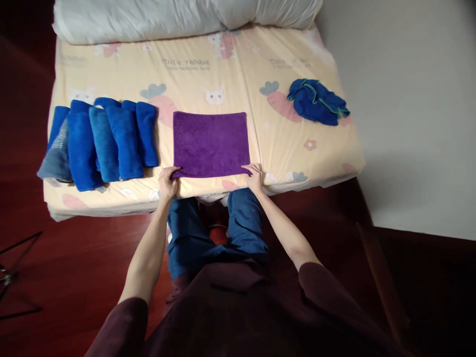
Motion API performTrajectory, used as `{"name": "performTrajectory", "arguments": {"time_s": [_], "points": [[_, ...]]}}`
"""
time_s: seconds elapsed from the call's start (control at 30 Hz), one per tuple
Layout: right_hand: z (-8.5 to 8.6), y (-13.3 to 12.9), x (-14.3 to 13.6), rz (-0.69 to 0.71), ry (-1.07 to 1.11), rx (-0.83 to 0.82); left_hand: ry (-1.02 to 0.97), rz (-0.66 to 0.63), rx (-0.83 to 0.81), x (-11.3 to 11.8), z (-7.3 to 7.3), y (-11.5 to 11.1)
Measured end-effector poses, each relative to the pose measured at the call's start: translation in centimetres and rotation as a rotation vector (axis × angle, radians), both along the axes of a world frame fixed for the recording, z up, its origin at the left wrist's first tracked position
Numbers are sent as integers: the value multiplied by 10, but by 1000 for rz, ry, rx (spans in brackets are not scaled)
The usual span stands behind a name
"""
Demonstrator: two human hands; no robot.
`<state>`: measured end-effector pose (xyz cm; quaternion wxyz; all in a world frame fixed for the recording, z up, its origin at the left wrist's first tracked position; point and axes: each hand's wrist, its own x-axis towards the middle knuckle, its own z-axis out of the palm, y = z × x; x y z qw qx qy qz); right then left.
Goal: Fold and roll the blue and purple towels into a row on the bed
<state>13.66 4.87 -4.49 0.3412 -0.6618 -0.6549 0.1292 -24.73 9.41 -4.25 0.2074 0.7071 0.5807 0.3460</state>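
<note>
A purple towel lies flat on the bed, its near edge turned slightly up. My left hand pinches its near left corner, and my right hand grips the near right corner. Left of the towel, several rolled blue towels rest side by side, some on top of others. A greyish-blue rolled towel is at the outer left of that group. Over to the right sits a crumpled dark blue cloth with green edging.
The bed has a yellow sheet printed with carrots and rabbits. A rolled pale quilt runs along its far side. A white wall stands at the right. Thin dark stand legs are on the red floor at left.
</note>
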Motion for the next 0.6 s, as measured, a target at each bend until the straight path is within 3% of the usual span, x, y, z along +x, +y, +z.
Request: {"name": "performTrajectory", "arguments": {"time_s": [0.4, 0.6], "points": [[-15, 14, 7, -187, 240, -44, -87, 227, -19, -4, -12, 4], [-12, 14, 9, -165, 328, -45, -113, 258, -74, 0, -8, 3]]}}
